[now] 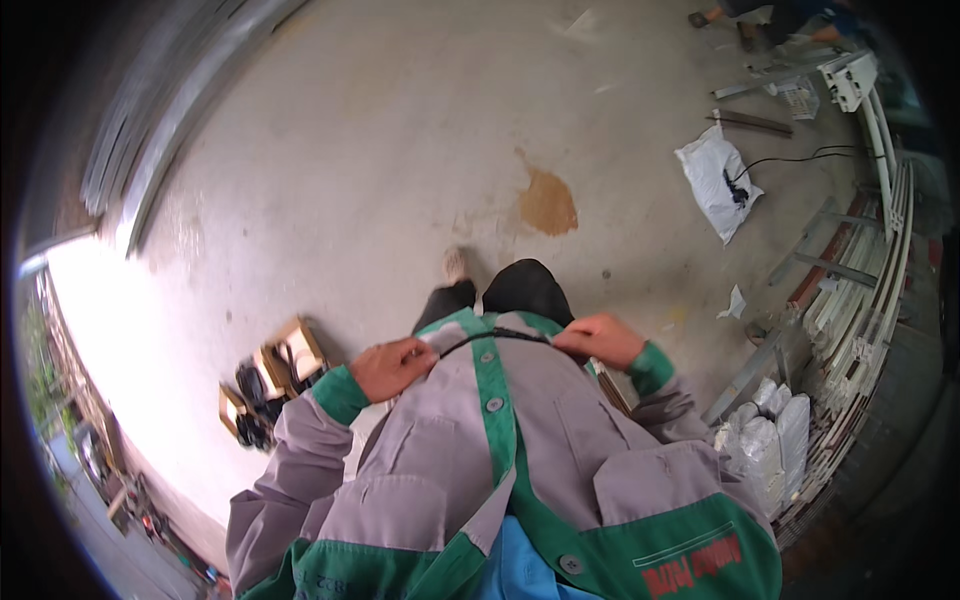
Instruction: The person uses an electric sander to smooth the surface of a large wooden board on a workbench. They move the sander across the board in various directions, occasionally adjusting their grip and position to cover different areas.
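A thin black cord (512,333) runs across the front of my grey and green jacket (440,450) at waist height. My left hand (392,368) is closed on its left end, fingers pinched together close to the jacket. At the other end my right hand (603,341) is closed, its fingertips on the cord by the green hem. The cord bows slightly between them. My fingers hide both of its ends, and what it belongs to cannot be made out.
Open cardboard boxes with black items (270,380) stand on the floor at left. A white sack (718,180), long white profiles (860,340) and plastic-wrapped bundles (765,440) lie at right. Metal bars (180,110) are at far left. A brown stain (548,203) marks the floor. Another person (790,20) is at far right.
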Demonstrator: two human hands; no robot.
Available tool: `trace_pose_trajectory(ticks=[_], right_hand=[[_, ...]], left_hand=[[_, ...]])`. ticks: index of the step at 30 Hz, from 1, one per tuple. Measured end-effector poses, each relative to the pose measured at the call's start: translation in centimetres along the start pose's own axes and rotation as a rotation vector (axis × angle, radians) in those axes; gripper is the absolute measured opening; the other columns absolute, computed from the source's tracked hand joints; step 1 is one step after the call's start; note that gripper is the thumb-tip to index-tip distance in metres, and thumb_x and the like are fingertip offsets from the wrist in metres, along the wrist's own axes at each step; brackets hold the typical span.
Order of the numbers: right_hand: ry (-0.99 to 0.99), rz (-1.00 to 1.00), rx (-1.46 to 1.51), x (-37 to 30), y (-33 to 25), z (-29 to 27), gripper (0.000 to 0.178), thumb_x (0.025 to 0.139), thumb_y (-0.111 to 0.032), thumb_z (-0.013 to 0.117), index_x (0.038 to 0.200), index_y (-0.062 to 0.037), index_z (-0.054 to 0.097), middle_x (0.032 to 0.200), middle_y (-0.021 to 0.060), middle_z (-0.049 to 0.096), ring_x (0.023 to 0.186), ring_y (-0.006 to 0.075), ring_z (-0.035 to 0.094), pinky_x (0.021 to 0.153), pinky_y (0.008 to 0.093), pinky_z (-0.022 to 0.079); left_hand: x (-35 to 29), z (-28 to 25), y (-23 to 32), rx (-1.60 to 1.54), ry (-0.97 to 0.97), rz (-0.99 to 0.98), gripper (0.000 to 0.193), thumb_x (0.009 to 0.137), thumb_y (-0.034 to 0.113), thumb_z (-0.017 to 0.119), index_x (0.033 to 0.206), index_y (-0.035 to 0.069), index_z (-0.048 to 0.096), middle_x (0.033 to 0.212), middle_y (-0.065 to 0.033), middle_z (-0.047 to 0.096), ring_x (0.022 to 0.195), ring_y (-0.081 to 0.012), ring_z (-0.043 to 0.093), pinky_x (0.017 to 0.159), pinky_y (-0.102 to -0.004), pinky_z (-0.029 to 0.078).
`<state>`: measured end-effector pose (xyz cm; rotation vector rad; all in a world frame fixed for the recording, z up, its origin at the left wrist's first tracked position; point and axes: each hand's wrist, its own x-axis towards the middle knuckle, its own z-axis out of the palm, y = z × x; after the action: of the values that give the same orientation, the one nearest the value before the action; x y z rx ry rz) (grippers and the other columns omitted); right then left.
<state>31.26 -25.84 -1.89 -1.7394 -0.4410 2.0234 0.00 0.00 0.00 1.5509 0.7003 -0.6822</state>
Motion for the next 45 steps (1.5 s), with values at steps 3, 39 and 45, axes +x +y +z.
trace_pose_trajectory(ticks=[3, 39, 45], right_hand=[[0.203, -0.227, 0.105, 4.1, -2.6, 1.2, 0.032, 0.098, -0.031, 0.074, 0.117, -0.0049, 0.074, 0.108, 0.0052, 0.074, 0.100, 0.0090, 0.064, 0.093, 0.0267, 0.050], [0.330, -0.483, 0.251, 24.2, -66.6, -95.2, 0.054, 0.094, -0.057, 0.071, 0.117, -0.0079, 0.073, 0.107, 0.0015, 0.071, 0.104, 0.0124, 0.061, 0.095, 0.0308, 0.046], [0.377, -0.486, 0.353, 25.5, -69.0, -117.2, 0.051, 0.093, -0.053, 0.074, 0.112, -0.0067, 0.075, 0.101, 0.0009, 0.072, 0.099, 0.0109, 0.062, 0.090, 0.0298, 0.048]], left_hand=[[3.3, -4.0, 0.5, -0.230, -0.110, -0.029, 0.033, 0.101, 0.038, 0.069, 0.113, 0.007, 0.068, 0.081, 0.0011, 0.065, 0.073, -0.0068, 0.057, 0.064, -0.0271, 0.047], [93.7, -68.4, 82.4, 0.651, -0.566, 0.174, 0.072, 0.098, 0.068, 0.053, 0.139, 0.010, 0.066, 0.127, -0.0145, 0.071, 0.117, -0.0257, 0.065, 0.103, -0.0369, 0.048], [112.9, -69.1, 98.5, 0.714, -0.629, 0.265, 0.061, 0.101, 0.059, 0.054, 0.130, 0.008, 0.069, 0.117, -0.0140, 0.073, 0.109, -0.0222, 0.067, 0.097, -0.0357, 0.051]])
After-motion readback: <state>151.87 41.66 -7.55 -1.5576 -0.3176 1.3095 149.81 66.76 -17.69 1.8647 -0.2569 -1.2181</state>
